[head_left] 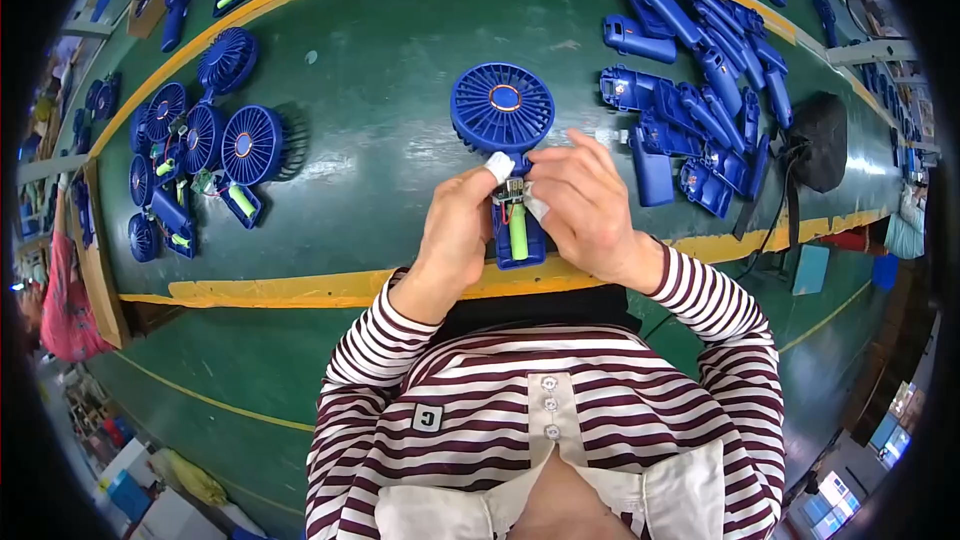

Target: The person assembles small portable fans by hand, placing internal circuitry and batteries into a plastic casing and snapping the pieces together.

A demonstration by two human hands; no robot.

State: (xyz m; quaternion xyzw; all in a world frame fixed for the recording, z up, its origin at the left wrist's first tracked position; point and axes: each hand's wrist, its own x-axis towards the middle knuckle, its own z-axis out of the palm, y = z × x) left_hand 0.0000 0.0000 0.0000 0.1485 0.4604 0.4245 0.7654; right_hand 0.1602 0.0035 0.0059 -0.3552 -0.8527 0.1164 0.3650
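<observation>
Left hand (453, 225) and right hand (592, 215), fingers (562, 173) curled nearly closed, both grip one blue fan (503, 105) with one green battery (518, 233).

We counted one left hand (455, 228), one right hand (590, 205), one worked-on fan (503, 110) and one green battery (518, 232) in it. In the left-hand cluster we found at least six other fans (250, 145) and three more batteries (241, 201); to the right, over fifteen blue housings (655, 168), too overlapped for exactness. We counted three shirt buttons (551, 404).

L hand (454, 225) — on fan (503, 105) (opn hndl (520, 262))
</observation>
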